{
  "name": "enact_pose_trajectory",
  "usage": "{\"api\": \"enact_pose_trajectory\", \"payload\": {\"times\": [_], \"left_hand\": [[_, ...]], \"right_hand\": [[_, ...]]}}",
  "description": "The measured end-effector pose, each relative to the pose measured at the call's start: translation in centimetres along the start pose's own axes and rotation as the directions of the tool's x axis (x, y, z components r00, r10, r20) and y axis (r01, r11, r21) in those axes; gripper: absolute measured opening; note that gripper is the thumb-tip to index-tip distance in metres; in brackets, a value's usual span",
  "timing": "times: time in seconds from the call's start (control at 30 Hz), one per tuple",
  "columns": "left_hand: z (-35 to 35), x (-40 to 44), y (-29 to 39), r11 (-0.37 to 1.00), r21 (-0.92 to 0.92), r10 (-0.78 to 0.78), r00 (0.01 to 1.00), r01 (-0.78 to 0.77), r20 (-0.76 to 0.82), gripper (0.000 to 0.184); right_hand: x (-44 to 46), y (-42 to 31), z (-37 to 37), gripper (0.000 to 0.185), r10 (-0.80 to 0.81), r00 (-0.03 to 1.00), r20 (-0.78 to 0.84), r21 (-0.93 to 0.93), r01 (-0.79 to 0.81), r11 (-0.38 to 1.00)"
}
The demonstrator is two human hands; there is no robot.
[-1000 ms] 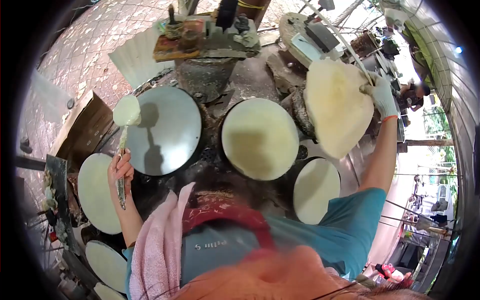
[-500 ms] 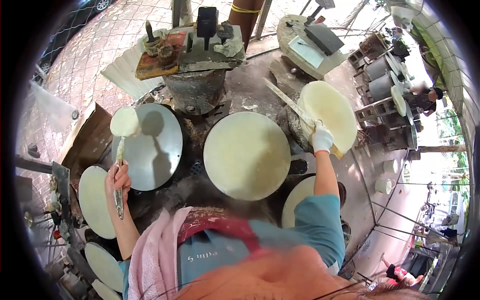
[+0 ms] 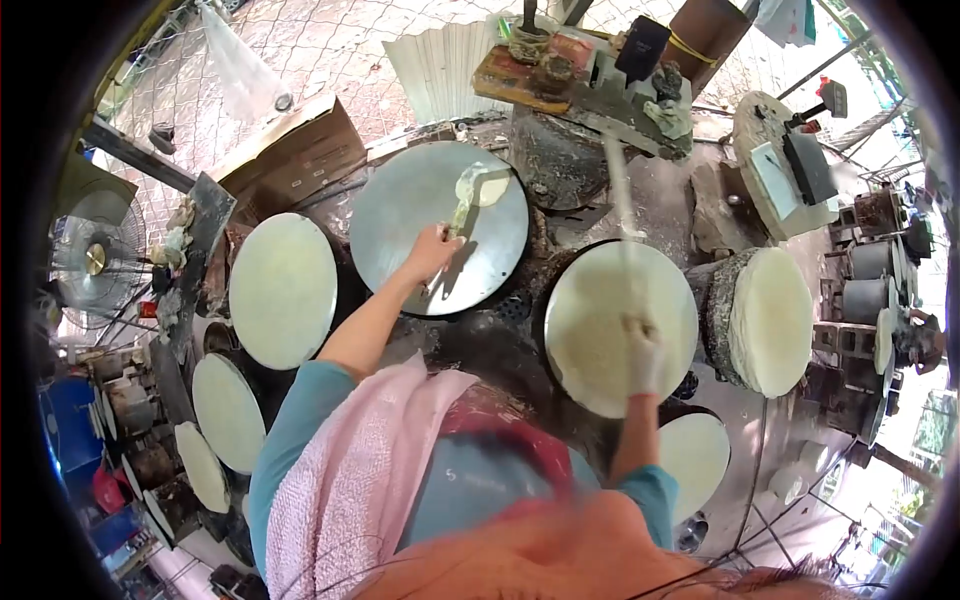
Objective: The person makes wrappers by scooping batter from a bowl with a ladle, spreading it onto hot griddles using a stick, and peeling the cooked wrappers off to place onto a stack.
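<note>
My left hand (image 3: 435,252) is closed round the handle of a ladle (image 3: 466,190), which is tipped low over a bare round griddle (image 3: 395,215). Pale batter (image 3: 490,190) shows at the ladle's bowl; whether it touches the metal is unclear. In a white glove, my right hand (image 3: 643,365) grips a long flat stick (image 3: 622,195), blurred by motion. The stick passes above the middle griddle, which bears a thin pale sheet of batter (image 3: 590,330). To the right, a thick stack of pale round sheets (image 3: 775,320) stands on its support.
More batter-covered griddles (image 3: 283,290) curve round to my left, and another (image 3: 690,465) sits near my right elbow. A cardboard box (image 3: 290,155), a cluttered stand with a phone (image 3: 642,48), and a fan (image 3: 95,260) are around. A person (image 3: 925,340) is at far right.
The view has turned left. My left hand has lowered the ladle from raised to just over the bare griddle. My right hand has carried the stick from the stack to the middle griddle.
</note>
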State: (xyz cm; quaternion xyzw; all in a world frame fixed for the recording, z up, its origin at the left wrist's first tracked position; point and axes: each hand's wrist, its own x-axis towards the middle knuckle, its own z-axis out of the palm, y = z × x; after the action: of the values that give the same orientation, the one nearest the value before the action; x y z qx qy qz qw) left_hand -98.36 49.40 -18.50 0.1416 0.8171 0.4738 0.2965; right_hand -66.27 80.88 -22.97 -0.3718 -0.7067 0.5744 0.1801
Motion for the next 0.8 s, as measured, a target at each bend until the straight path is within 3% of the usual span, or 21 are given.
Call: {"api": "enact_pose_trajectory", "payload": {"times": [0.03,0.07,0.13,0.17,0.23,0.27,0.37,0.43,0.47,0.5,0.53,0.6,0.63,0.67,0.7,0.73,0.8], "left_hand": [[-0.1,0.5,-0.7,0.995,0.095,0.005,0.999,0.000,-0.050,0.027],[-0.7,0.9,-1.8,0.953,0.283,0.144,0.984,-0.108,-0.109,0.026],[-2.2,1.5,-4.2,0.735,0.629,0.429,0.892,-0.254,-0.142,0.024],[-3.5,1.4,-3.8,0.738,0.648,0.338,0.934,-0.188,-0.113,0.023],[-6.3,1.7,-4.2,0.719,0.667,0.385,0.911,-0.194,-0.150,0.025],[-7.7,1.8,-4.4,0.708,0.679,0.407,0.898,-0.195,-0.166,0.026],[-12.3,0.6,-3.4,0.729,0.630,0.533,0.798,-0.267,-0.279,0.035],[-14.4,0.3,-4.4,0.766,0.537,0.594,0.709,-0.354,-0.380,0.034],[-15.4,0.3,-4.9,0.774,0.490,0.616,0.658,-0.402,-0.433,0.033],[-16.3,-0.1,-5.3,0.807,0.420,0.580,0.694,-0.415,-0.428,0.028],[-16.9,-0.8,-5.3,0.870,0.293,0.490,0.762,-0.397,-0.423,0.030],[-18.2,-2.6,-5.4,0.948,0.036,0.307,0.879,-0.316,-0.365,0.034],[-18.7,-3.1,-6.5,0.931,0.042,0.354,0.872,-0.361,-0.338,0.031],[-18.9,-4.0,-7.3,0.943,-0.071,0.291,0.908,-0.326,-0.300,0.029],[-19.4,-5.7,-7.1,0.942,-0.181,0.232,0.939,-0.282,-0.255,0.027],[-19.8,-6.8,-7.0,0.929,-0.288,0.176,0.962,-0.232,-0.207,0.025],[-19.8,-7.8,-8.4,0.900,-0.348,0.201,0.958,-0.264,-0.206,0.016]], "right_hand": [[-1.8,-2.7,4.9,0.032,0.047,0.997,-0.054,-0.064,-0.050,0.997],[-3.7,-5.7,10.1,0.034,0.090,0.990,-0.110,-0.125,-0.104,0.987],[-5.6,-6.7,17.2,0.048,-0.235,0.970,-0.068,-0.418,0.186,0.889],[-6.6,-6.6,19.7,0.051,-0.215,0.977,-0.014,-0.587,0.166,0.793],[-7.5,-6.0,23.4,0.061,-0.076,0.996,0.042,-0.821,0.078,0.566],[-8.0,-5.8,24.3,0.061,0.011,0.999,0.037,-0.856,0.026,0.516],[-8.4,-4.9,26.0,0.056,-0.038,0.999,-0.018,-0.805,0.008,0.593],[-7.0,-3.0,29.6,0.047,-0.339,0.938,-0.067,-0.585,0.238,0.775],[-7.0,-2.9,30.8,0.036,-0.008,1.000,0.021,-0.176,0.011,0.984],[-7.2,-5.4,32.0,0.029,0.325,0.940,0.106,0.193,-0.340,0.920],[-7.9,-9.6,33.6,0.021,0.452,0.886,0.103,0.204,-0.464,0.862],[-7.3,-9.3,34.1,0.025,0.458,0.877,0.145,0.071,-0.470,0.880],[-7.0,-8.5,33.4,0.028,0.269,0.962,0.053,-0.156,-0.258,0.953],[-7.1,-7.7,32.1,0.031,0.050,0.999,0.013,-0.388,-0.041,0.921],[-8.1,-9.5,30.8,0.039,-0.019,1.000,-0.024,-0.217,0.014,0.976],[-8.4,-10.7,30.2,0.032,-0.040,0.992,-0.124,-0.324,-0.002,0.946],[-7.2,-3.8,30.6,0.022,0.243,0.969,-0.034,-0.038,-0.244,0.969]]}}
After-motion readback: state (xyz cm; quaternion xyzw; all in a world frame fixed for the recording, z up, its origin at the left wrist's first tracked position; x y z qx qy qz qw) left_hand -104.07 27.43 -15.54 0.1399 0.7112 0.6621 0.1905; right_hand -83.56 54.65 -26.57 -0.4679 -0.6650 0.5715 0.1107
